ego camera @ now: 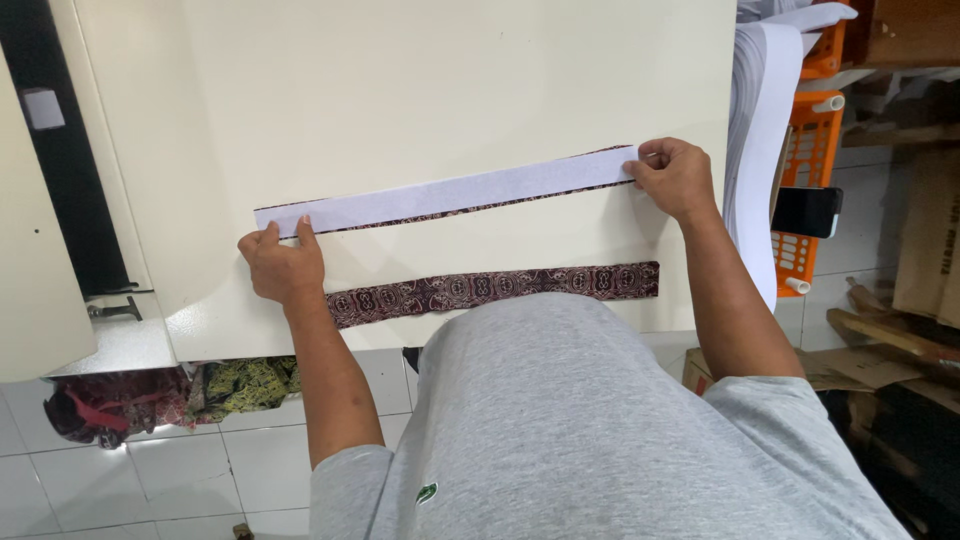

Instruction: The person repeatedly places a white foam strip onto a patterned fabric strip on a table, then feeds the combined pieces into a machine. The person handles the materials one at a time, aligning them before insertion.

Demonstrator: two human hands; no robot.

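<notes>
White interfacing, a long narrow strip [450, 193], lies on the cream counter [400, 80], laid over a dark patterned fabric strip whose edge [480, 208] peeks out along its near side. The strip's long axis runs almost straight across the person's body, from the left hand up to the right hand, tilted so that the right end sits farther away than the left. Each hand has one end: the left hand [282, 265] pinches the left end with the thumb on top and its fingers pressed together at the strip's corner, and the right hand [675, 176] pinches the right end in the same way, its grip closed on the layered edge. Neither hand is nearer the middle; the strip is stretched between them. A second patterned fabric strip [495, 288] lies parallel, nearer the person's body, just beside the left wrist and untouched. Off the right edge stand a roll of white material [755, 130] and an orange crate [812, 140].
</notes>
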